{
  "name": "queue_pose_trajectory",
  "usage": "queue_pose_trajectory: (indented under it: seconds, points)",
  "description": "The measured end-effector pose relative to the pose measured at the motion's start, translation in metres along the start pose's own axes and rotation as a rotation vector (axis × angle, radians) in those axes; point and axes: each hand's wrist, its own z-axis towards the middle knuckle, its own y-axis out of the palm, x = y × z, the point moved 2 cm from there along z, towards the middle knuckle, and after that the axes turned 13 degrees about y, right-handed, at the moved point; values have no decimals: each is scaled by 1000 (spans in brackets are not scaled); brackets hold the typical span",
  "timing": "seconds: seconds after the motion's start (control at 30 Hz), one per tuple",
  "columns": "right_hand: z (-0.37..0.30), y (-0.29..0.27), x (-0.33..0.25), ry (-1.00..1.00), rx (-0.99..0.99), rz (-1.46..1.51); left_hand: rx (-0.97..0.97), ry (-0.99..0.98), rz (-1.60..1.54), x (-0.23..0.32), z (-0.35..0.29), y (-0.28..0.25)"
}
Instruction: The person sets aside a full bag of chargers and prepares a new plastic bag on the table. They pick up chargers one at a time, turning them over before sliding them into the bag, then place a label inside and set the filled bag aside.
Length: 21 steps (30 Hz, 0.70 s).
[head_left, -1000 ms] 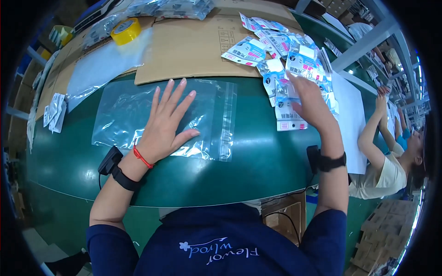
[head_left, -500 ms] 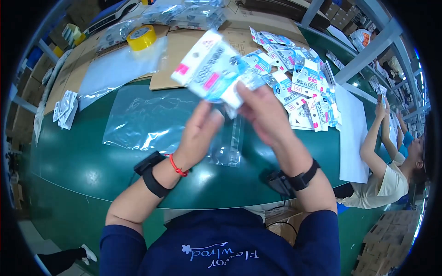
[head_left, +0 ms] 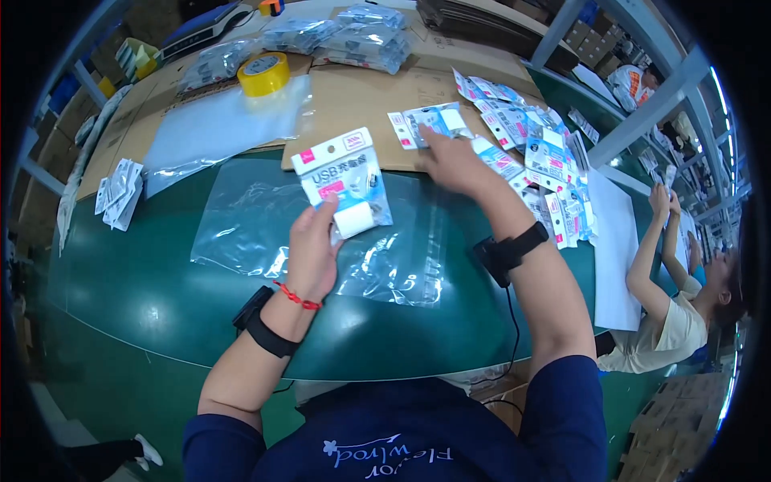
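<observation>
Between the thumb and fingers of my left hand (head_left: 313, 245) is a packaged charger (head_left: 344, 181), a clear, white and blue packet with a pink mark and a white block inside. It is raised above a large clear plastic bag (head_left: 241, 217) lying flat on the green table. My right hand (head_left: 458, 165) reaches forward, its fingertips closed on the near edge of a second packaged charger (head_left: 411, 128) over the cardboard. Beside that hand, on the right, a loose pile of similar packets (head_left: 554, 161) spreads over the table.
Yellow tape (head_left: 263, 76) stands on the cardboard beside frosted plastic bags (head_left: 217, 120). Filled clear bags (head_left: 365, 40) are stacked at the back. Small white packets (head_left: 120, 193) lie at the left. A co-worker (head_left: 671, 313) is at the right, beyond a metal post (head_left: 650, 112).
My hands have moved apart. The left keeps one packet and has brought it lower and upright; the right has let go and gone forward to another packet by the pile.
</observation>
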Motion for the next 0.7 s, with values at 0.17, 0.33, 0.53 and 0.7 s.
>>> queue_pose_trajectory:
  seconds: [0.17,0.33,0.53,0.7]
  points:
    - [57,-23,8,5,-38,297,-32,4,13,-7,-4,0]
    - [79,4,45,-67,-49,86,-2,28,-27,-3,-6,7]
    - [89,-4,11,1,-115,-53,53,24,-52,-4,-6,-1]
    - [91,1,6,-7,-150,-80,32,14,-75,-9,-5,-2]
